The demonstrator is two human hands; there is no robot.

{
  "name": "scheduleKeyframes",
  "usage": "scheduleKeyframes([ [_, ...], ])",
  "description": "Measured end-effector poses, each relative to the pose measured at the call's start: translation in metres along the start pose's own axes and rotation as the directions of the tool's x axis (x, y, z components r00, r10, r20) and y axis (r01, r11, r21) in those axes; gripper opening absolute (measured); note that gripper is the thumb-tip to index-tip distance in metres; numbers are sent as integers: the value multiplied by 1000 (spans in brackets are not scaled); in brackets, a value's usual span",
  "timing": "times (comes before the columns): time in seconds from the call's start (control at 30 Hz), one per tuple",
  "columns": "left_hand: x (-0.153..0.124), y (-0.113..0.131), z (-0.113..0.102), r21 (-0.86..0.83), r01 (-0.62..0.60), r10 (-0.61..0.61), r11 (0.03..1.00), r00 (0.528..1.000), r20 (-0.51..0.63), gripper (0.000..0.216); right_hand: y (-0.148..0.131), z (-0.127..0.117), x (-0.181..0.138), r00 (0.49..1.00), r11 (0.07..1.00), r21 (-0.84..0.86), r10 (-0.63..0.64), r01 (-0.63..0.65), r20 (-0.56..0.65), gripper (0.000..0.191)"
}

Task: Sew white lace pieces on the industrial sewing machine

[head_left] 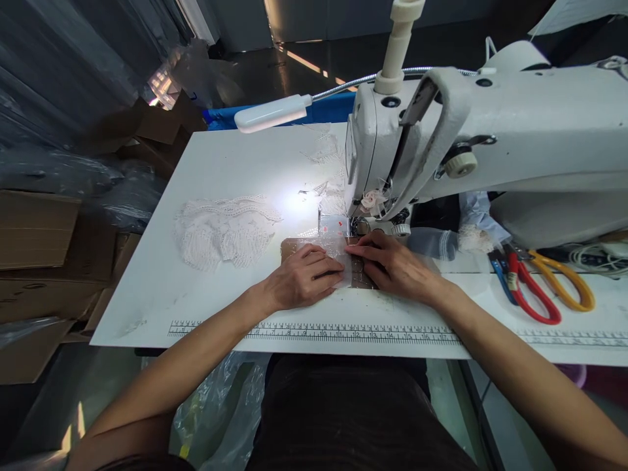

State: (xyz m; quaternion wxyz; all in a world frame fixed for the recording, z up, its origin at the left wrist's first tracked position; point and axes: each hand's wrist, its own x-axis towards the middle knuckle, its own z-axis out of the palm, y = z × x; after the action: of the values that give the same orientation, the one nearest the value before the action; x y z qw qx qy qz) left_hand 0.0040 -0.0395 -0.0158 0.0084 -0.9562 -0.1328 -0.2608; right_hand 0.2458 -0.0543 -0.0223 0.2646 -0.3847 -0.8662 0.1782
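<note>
A strip of sheer white fabric [346, 277] lies over a flat brown piece with a pale pattern [362, 279], just in front of the sewing machine's presser foot [362, 226]. My left hand [305, 276] rests palm down on these layers, its fingers stretched to the right and lying flat. From the other side, my right hand [392, 265] touches the sheer fabric's right edge with an extended index fingertip. Its thumb lies apart, on the brown piece. Whatever is under both palms is hidden. The white sewing machine [520, 127] stands right behind my right hand.
White lace pieces [228, 232] lie on the table's left side. More lace scraps [330, 154] are behind the needle area. Red-handled scissors [534, 294] and yellow-handled scissors [564, 281] lie at right. A lamp [272, 112] overhangs the table; a printed ruler [314, 331] follows the front edge.
</note>
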Motion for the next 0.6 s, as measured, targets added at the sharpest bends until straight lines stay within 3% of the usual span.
scheduleKeyframes([
  [0.23,1,1,1,5,9,-8,1000,1000,-10,7,0,-5,-1,1000,1000,3,-9,9,18,40],
  [0.6,-3,0,4,-38,47,-48,998,999,-4,7,-1,-11,-8,986,997,-36,-67,74,155,35],
])
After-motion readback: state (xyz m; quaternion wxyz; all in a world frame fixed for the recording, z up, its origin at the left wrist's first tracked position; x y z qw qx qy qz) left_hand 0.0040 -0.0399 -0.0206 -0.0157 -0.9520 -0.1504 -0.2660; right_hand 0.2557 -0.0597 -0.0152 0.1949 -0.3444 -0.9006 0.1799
